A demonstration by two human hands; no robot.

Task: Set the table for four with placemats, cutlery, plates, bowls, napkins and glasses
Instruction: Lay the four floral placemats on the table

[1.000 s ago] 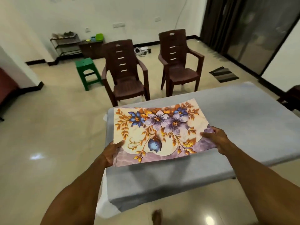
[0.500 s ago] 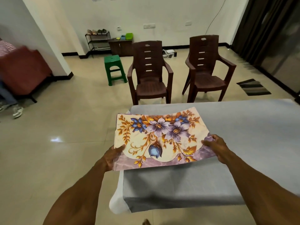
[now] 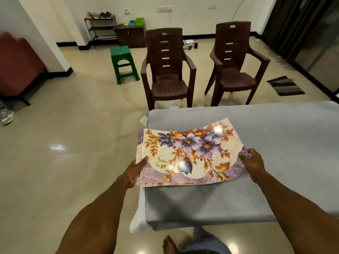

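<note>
A glossy floral placemat, cream and purple with blue and violet flowers, hangs just above the left end of the table, which is covered in grey cloth. Layered edges at its near side suggest a stack of mats. My left hand grips the near left corner with the thumb on top. My right hand holds the near right edge. The mat bows slightly, its far edge curling up.
Two brown plastic armchairs stand beyond the table's far side. A green stool sits left of them. A shoe rack and low cabinet line the back wall. A striped doormat lies at right. My bare foot is below.
My view has swung left and lower, so the table sits further right in frame. Both hands keep hold of the placemat, which now overhangs the table's left end.
</note>
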